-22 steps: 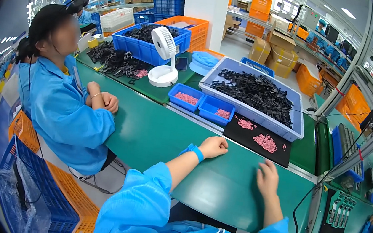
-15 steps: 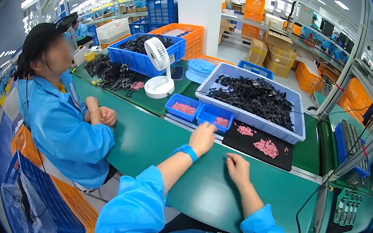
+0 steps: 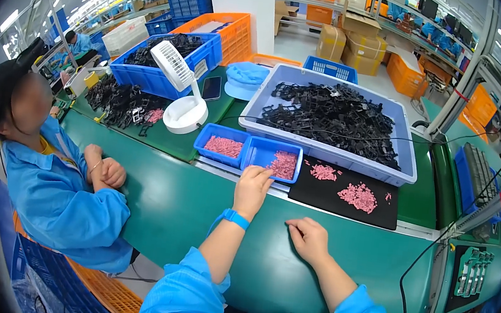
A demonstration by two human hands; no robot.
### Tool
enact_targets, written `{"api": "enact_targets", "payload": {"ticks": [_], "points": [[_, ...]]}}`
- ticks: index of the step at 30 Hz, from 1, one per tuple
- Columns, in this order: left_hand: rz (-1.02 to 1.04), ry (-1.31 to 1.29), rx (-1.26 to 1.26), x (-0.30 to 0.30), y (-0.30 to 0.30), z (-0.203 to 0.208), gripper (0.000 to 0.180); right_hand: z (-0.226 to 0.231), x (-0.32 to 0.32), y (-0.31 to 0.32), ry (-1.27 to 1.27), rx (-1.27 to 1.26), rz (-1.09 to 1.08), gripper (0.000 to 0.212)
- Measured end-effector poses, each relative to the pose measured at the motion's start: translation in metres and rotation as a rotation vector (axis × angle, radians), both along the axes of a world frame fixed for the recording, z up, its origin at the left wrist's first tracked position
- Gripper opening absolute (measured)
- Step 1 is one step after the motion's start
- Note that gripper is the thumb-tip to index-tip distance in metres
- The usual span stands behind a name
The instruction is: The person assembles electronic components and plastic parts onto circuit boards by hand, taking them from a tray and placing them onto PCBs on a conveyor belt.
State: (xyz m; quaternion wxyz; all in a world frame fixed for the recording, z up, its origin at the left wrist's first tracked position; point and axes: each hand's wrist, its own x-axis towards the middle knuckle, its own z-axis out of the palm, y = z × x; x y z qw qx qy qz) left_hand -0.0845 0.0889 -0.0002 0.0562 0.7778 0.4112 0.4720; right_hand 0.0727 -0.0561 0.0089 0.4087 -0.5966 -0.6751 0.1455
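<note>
My left hand (image 3: 252, 189), with a blue band at its wrist, reaches to the near rim of a small blue bin (image 3: 254, 153). Its fingers are drawn together, and whatever they hold is hidden. Small pink pieces (image 3: 284, 165) lie in the right part of that bin. Beside it, a second blue bin (image 3: 203, 137) holds more pink pieces (image 3: 223, 146). My right hand (image 3: 309, 238) rests on the green tabletop (image 3: 263, 263) with its fingers curled in; what is inside them cannot be seen. Two piles of pink pieces (image 3: 357, 197) lie on a black mat (image 3: 314, 196) ahead of it.
A large pale-blue tub (image 3: 408, 159) of black plastic parts stands behind the mat, with a dark cable across it. On the left are a white fan (image 3: 186, 113), a phone (image 3: 212, 88) and a blue crate (image 3: 212, 50). A co-worker (image 3: 56, 178) sits at the left, arms folded.
The view has shifted, so the bench looks nearer and further left. My left hand has moved leftward along the right-hand bin's near rim. My right hand stays curled on the tabletop.
</note>
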Motion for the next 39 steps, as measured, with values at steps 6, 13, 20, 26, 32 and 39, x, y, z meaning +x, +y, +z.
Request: {"api": "enact_targets", "payload": {"ticks": [6,13,20,26,32,39], "points": [[0.008,0.005,0.021,-0.006,0.008,0.008,0.033,-0.003,-0.003,0.003,0.046,0.023,0.032,0.008],[0.519,0.312,0.081,-0.056,0.027,0.008,0.036,-0.005,-0.002,0.001,0.039,0.066,0.026,0.008],[0.311,0.074,-0.056,-0.067,0.021,-0.006,0.025,-0.001,0.000,-0.001,0.021,0.040,0.017,0.008],[0.333,0.067,-0.039,-0.069,0.024,-0.004,0.024,0.001,-0.002,0.000,0.027,0.035,0.031,0.008],[0.415,0.189,-0.060,-0.057,0.025,0.001,0.021,0.000,-0.001,-0.001,0.032,0.003,0.025,0.008],[0.411,0.276,-0.164,-0.057,0.022,0.002,0.021,-0.003,-0.003,-0.001,0.018,0.037,0.023,0.007]]}}
